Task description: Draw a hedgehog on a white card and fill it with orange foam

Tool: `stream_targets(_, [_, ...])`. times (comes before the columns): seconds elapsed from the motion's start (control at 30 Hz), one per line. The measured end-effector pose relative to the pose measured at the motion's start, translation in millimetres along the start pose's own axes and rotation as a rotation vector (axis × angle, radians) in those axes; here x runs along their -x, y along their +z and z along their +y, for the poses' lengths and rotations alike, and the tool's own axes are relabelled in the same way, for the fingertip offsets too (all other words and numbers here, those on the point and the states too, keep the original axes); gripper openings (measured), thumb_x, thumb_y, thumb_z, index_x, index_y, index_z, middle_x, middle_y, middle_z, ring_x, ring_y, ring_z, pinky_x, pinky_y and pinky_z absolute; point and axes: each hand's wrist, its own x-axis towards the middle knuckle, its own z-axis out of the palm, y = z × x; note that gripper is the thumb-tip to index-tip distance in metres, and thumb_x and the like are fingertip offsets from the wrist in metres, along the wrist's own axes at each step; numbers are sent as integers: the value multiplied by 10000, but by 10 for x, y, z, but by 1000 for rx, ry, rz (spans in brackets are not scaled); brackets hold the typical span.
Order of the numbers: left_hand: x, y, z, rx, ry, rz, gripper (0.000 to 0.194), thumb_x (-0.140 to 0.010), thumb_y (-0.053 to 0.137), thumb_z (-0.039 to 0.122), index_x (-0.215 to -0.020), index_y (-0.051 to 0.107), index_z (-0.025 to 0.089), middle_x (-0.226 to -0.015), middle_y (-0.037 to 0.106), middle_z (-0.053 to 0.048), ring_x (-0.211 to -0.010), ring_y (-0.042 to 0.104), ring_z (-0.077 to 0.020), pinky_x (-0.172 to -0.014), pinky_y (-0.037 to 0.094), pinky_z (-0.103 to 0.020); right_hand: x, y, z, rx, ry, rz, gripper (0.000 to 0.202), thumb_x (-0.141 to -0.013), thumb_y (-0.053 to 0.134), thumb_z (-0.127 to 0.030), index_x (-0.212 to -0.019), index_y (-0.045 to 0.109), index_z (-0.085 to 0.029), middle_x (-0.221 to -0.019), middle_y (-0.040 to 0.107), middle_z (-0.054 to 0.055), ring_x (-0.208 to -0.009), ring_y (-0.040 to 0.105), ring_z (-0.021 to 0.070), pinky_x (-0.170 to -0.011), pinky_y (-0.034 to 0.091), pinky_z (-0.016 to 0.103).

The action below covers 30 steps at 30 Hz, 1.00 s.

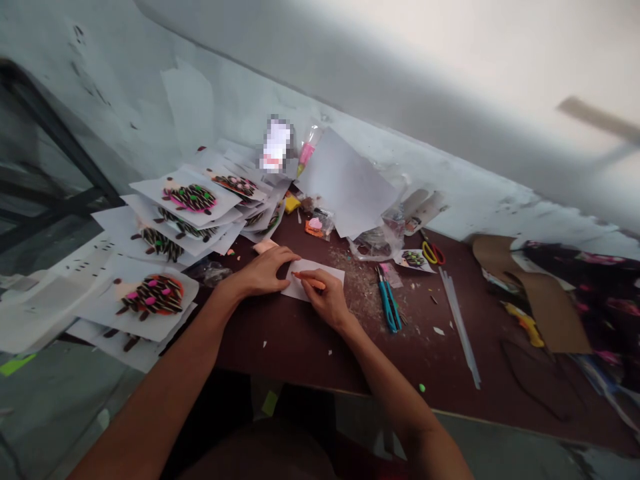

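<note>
A small sheet of white paper [296, 289] lies on the dark red table, under both hands. My left hand [265, 270] rests along its left edge, fingers stretched out and holding nothing. In my right hand [327, 300] is an orange marker [317, 284], gripped between thumb and fingers, its tip at the paper. Whether it has left a mark is too small to tell. A piece of pale pink material [265, 247] sits just beyond my left hand. Right of my right hand lies a teal utility knife [389, 305].
Stacked paper sheets with hedgehog decorations [190, 198] fill the left. A lit phone [277, 145] leans against the wall, beside a large white sheet [345, 183]. Scissors [433, 253], translucent glue sticks [461, 330], a yellow glue gun [525, 324] and brown cardboard [557, 310] lie rightward.
</note>
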Motion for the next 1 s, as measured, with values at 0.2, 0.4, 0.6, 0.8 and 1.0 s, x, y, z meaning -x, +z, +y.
stream_targets(0.2, [5,13,-6,-3,-11,7,534,-698,603,171,-1231,616,210,-1249,635,-92,-1251,552,-290,-1111,414,-468,-7,-15,15,32,14,-27,193,-928,578,-217,-1038,737,-224,-986,764,64,-898,697,187,-848,539,321])
stream_targets(0.4, [9,2,-1,-9,-15,-4,532,-709,603,188,-1240,613,189,-1245,635,-104,-1245,557,-291,-1108,423,-460,-9,-36,7,32,12,-37,180,-923,584,-221,-1007,743,-209,-963,767,68,-870,703,185,-832,539,310])
stream_targets(0.6, [11,0,3,-16,-20,6,534,-705,611,192,-1239,625,208,-1249,638,-93,-1247,555,-296,-1103,432,-456,5,-56,15,40,26,-24,173,-903,588,-215,-969,747,-203,-946,775,66,-851,711,182,-821,549,303])
stream_targets(0.8, [12,-2,-7,-24,-28,-7,554,-694,619,186,-1247,620,215,-1251,640,-86,-1240,563,-298,-1091,442,-452,26,-83,8,40,69,-24,158,-882,595,-228,-908,748,-199,-902,778,64,-788,712,178,-773,553,293])
stream_targets(1.0, [16,-3,-4,-9,-29,-11,540,-701,603,188,-1240,616,193,-1261,633,-98,-1250,555,-295,-1103,431,-449,20,-126,-41,14,103,-15,147,-846,597,-208,-828,741,-185,-833,774,50,-716,699,163,-697,529,258])
